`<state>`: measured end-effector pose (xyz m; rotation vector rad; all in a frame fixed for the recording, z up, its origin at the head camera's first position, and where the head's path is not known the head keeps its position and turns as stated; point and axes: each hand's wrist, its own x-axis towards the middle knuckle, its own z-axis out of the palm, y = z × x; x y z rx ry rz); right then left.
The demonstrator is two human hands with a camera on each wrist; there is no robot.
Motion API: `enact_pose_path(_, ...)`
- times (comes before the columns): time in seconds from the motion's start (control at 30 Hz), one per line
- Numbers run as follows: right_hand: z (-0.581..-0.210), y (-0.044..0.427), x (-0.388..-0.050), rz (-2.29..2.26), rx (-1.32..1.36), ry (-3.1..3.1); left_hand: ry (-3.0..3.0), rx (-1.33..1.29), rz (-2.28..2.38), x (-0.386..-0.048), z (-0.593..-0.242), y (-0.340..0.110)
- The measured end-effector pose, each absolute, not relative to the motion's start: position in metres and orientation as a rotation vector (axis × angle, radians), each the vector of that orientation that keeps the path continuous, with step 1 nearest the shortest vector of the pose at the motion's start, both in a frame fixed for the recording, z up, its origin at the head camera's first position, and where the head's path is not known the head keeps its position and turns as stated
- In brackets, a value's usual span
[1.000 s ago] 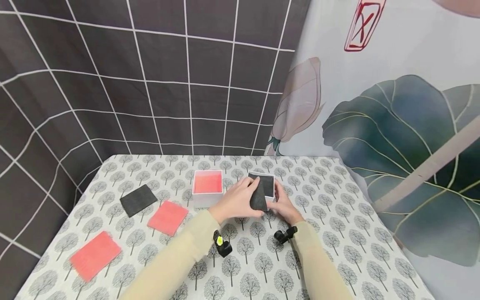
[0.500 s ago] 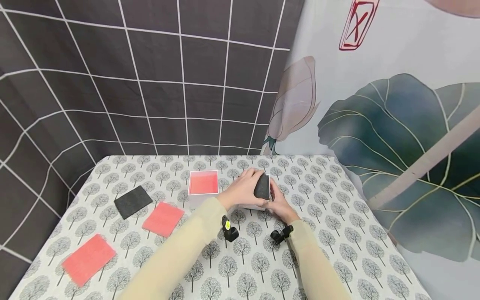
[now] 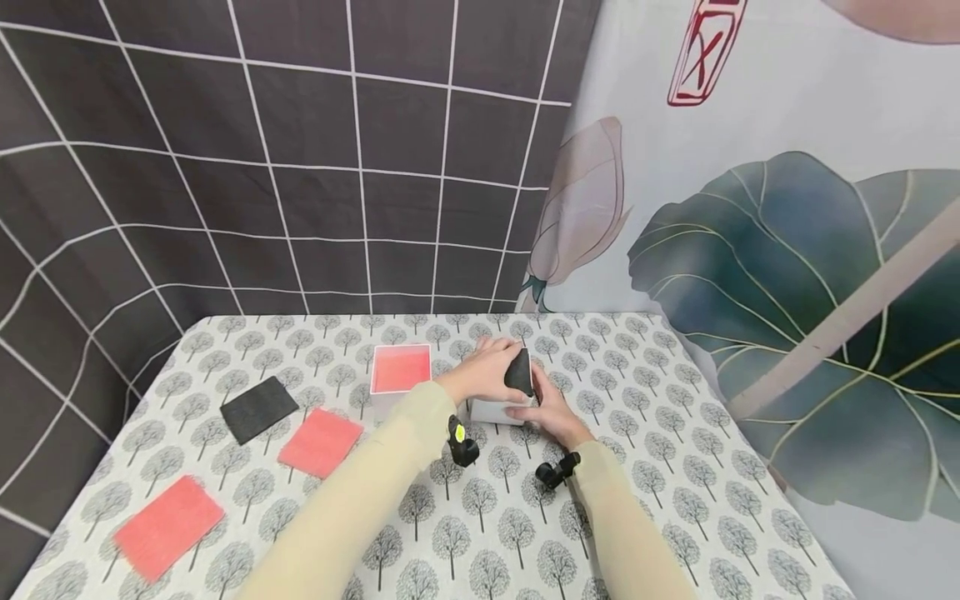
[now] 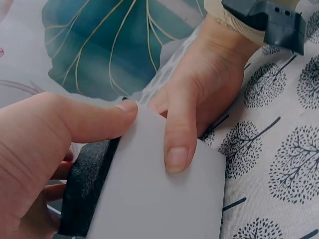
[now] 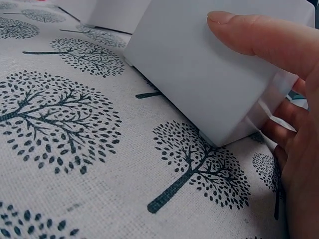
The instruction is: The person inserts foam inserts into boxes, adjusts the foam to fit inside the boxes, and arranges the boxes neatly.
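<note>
A white box (image 3: 491,412) stands on the tree-print cloth, tilted a little in the right wrist view. My left hand (image 3: 487,375) lies over its top, holding a piece of black cloth (image 3: 519,375) at the opening. In the left wrist view the left thumb presses at the rim, with the black cloth (image 4: 87,174) bunched beside the other fingers. From the right, my right hand (image 3: 553,412) grips the box, its thumb on the front wall (image 5: 209,74) and its fingers round the side. Most of the box's inside is hidden by the left hand.
Left of the hands stands a second white box (image 3: 382,403) with red cloth (image 3: 401,369) inside. Further left lie a black cloth square (image 3: 258,408) and two red ones, one nearer (image 3: 320,442) and one at the front left (image 3: 168,527). Draped fabric hangs behind.
The left hand has moved over the box's opening with the black cloth, which now shows less. The right hand stays on the box. The head view has shifted slightly.
</note>
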<state>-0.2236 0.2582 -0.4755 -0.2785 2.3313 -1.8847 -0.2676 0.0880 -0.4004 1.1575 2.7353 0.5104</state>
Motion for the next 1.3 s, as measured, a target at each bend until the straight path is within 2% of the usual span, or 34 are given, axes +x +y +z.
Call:
enact_pose_path(0.5,-0.477,0.257,-0.222,-1.893,-0.328,2.326,2.659,1.31,0.607,-0.282,-0.421,0.088)
enact_pose_path(0.77,-0.475,0.257,-0.222,-1.878,-0.331,2.361,2.652,1.26,0.701,-0.281,-0.424,0.092)
enact_pose_path(1.07,-0.474,0.254,-0.222,-1.863,-0.291,2.339,2.68,1.26,0.585,-0.28,-0.422,0.09)
enact_pose_path(1.3,-0.504,0.262,-0.234,-1.888,-0.283,2.391,2.697,1.189,0.465,-0.277,-0.415,0.094)
